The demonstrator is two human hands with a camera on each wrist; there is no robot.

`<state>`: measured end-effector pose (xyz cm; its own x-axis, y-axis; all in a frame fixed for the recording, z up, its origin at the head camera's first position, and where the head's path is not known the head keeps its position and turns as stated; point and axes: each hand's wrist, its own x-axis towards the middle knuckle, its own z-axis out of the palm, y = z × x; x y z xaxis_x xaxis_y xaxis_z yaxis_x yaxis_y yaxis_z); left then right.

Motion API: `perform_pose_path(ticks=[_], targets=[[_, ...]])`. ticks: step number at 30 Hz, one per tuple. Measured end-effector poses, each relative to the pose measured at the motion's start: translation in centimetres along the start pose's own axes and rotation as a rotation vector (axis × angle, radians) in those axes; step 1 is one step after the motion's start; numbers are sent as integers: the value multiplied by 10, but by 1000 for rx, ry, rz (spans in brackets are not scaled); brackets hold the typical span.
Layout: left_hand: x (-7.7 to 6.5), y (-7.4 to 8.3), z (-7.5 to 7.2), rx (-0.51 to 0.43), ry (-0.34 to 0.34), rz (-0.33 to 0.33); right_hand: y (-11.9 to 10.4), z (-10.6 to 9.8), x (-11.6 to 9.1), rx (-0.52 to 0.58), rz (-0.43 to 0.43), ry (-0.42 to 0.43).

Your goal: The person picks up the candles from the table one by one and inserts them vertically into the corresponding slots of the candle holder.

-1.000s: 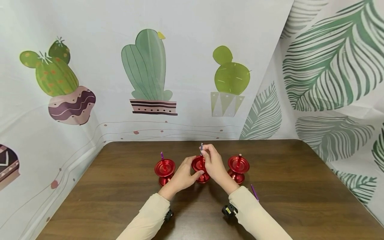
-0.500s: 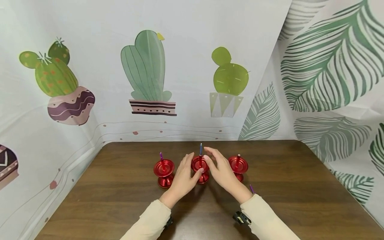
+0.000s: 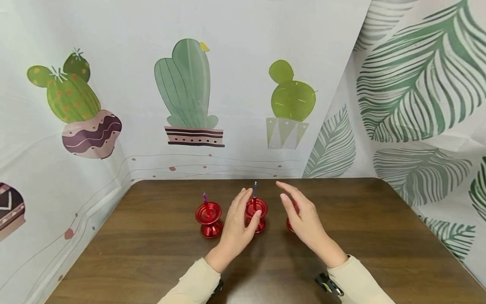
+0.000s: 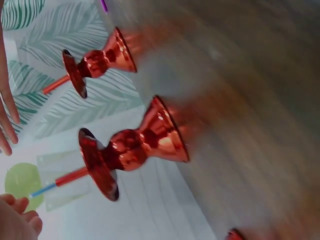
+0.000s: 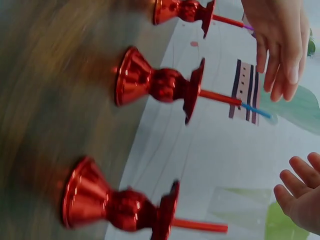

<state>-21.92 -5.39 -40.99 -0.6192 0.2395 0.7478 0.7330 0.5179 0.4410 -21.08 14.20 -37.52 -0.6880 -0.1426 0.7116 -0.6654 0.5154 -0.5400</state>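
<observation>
Three red metallic candle holders stand in a row on the brown table. A purple candle (image 3: 205, 197) tops the left holder (image 3: 213, 215). From the tube of the middle holder (image 5: 167, 85) a blue candle (image 3: 255, 190) rises upright. My left hand (image 3: 237, 223) is beside the middle holder, thumb and fingers spread, overlapping its dish in the head view. In front of the right holder (image 5: 131, 207) is my right hand (image 3: 306, 219), fingers apart and holding nothing. The hand hides most of that holder in the head view; the right wrist view shows its tube with no candle.
A purple stick-like piece (image 4: 104, 5) shows at the top of the left wrist view. Behind the wooden table (image 3: 159, 257) hangs a white cloth (image 3: 243, 84) printed with cacti and leaves. Each wrist carries a small black camera (image 3: 328, 285).
My right hand has let go of the blue candle and moved right, to the right holder. My left hand has drawn slightly back and now overlaps the middle holder less tightly. The blue candle stays upright.
</observation>
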Motion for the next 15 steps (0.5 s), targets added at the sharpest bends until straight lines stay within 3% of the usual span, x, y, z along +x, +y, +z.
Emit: perform_pose_path(ticks=[4,7,15], targets=[[3,9,5,-9,-2,71,3,-16,-3,-28,-5,33],[5,15,11,-12,-41,76,9,-26,-7,-58,-1,51],[14,30,33,-59,-228,-59,28,-47,-24,-127,97,51]])
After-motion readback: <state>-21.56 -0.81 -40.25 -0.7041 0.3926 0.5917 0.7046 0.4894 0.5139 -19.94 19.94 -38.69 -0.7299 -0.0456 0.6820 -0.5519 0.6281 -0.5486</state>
